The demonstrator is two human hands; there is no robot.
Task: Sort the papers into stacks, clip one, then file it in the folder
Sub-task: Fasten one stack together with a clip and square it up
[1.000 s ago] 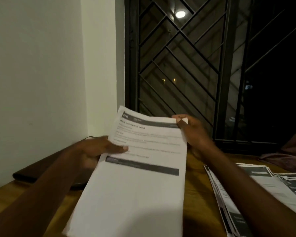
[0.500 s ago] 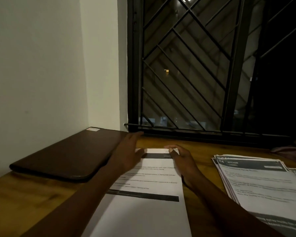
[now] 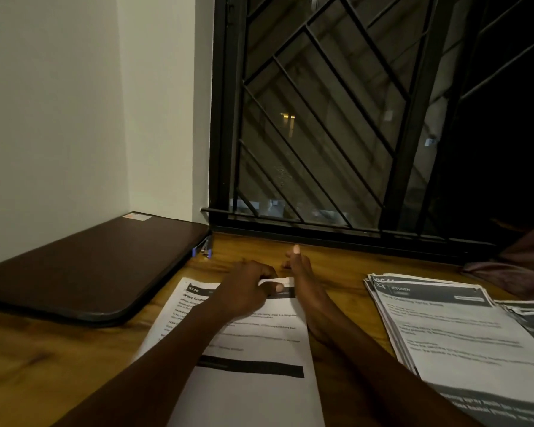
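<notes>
Lying on the brown wooden table (image 3: 43, 365), the white printed paper stack (image 3: 253, 396) is pinched at its far edge by the left hand (image 3: 244, 291). The right hand (image 3: 305, 291) is set straight-fingered against its right side.

Home desk (image 3: 59, 359), barred window (image 3: 321, 118), papers (image 3: 460, 334)

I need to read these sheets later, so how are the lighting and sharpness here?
Head view: dim, warm light, window grille dark. Head view: on the centre stack the heading partly reads, body text smears; the right stack likewise. Head view: no glare on the sheets.
</notes>
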